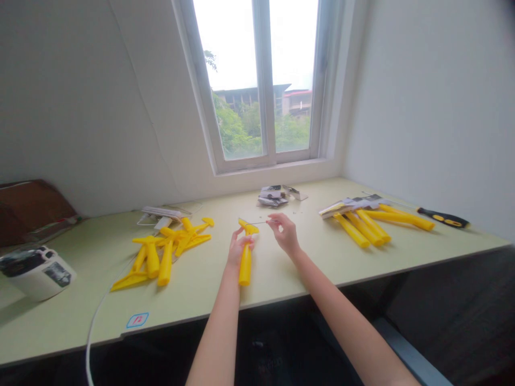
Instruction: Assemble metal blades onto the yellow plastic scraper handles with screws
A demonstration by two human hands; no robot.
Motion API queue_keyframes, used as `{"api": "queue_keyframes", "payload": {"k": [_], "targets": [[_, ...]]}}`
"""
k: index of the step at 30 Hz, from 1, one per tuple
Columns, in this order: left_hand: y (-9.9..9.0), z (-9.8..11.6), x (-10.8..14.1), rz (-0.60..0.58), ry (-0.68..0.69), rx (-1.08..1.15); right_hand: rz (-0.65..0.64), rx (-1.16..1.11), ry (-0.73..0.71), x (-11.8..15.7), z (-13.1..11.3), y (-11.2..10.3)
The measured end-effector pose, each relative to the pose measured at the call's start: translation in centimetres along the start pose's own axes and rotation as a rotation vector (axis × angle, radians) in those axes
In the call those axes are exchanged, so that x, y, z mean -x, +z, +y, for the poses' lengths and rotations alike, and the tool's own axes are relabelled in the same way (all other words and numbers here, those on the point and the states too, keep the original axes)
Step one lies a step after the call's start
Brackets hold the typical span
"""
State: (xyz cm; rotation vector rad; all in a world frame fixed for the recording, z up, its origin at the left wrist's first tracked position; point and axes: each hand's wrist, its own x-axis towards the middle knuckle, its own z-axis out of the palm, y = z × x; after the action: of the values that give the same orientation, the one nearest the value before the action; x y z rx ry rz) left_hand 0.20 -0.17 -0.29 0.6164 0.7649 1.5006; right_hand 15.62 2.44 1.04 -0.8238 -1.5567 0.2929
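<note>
View: head camera, looking forward and down at a pale green table (pixel 201 300) beneath a window (pixel 257 80).
Left hand (pixel 240 247): fingers (pixel 237 241) curled closely around a yellow plastic T-shaped piece (pixel 245 265).
Right hand (pixel 285 233): fingers (pixel 273 219) pinched narrow on a thin metal pin (pixel 257 223).
Pin: runs sideways to the head of the yellow piece; cannot tell whether it goes in.
Held piece: just above the table, crossbar up, between two heaps.
Left heap: loose yellow pieces (pixel 161 257) beside white packets (pixel 161 216).
Right heap: yellow pieces (pixel 370 222) lying on papers (pixel 346 206), near a black-and-yellow screwdriver (pixel 444 217).
Centre: folded papers (pixel 276 195) beyond the hands.
Far left: white appliance (pixel 38 273), brown folder (pixel 32 209).
Front: white cable (pixel 94 332), numbered sticker (pixel 137 320).
</note>
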Motion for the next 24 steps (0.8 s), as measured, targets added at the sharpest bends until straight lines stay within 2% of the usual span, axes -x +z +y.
{"api": "queue_keyframes", "payload": {"k": [4, 7, 16, 24], "targets": [[0.12, 0.01, 0.16, 0.002, -0.001, -0.018, 0.047, -0.059, 0.129, -0.15, -0.07, -0.02], [0.14, -0.03, 0.25, -0.016, 0.003, -0.036, 0.033, -0.076, 0.168, -0.20, -0.15, -0.03], [0.22, -0.22, 0.18, -0.014, 0.031, -0.054, 0.046, -0.067, 0.140, -0.31, -0.03, -0.09], [0.43, -0.13, 0.40, 0.009, 0.028, -0.071, 0.055, -0.025, 0.189, -0.25, -0.23, -0.37]]}}
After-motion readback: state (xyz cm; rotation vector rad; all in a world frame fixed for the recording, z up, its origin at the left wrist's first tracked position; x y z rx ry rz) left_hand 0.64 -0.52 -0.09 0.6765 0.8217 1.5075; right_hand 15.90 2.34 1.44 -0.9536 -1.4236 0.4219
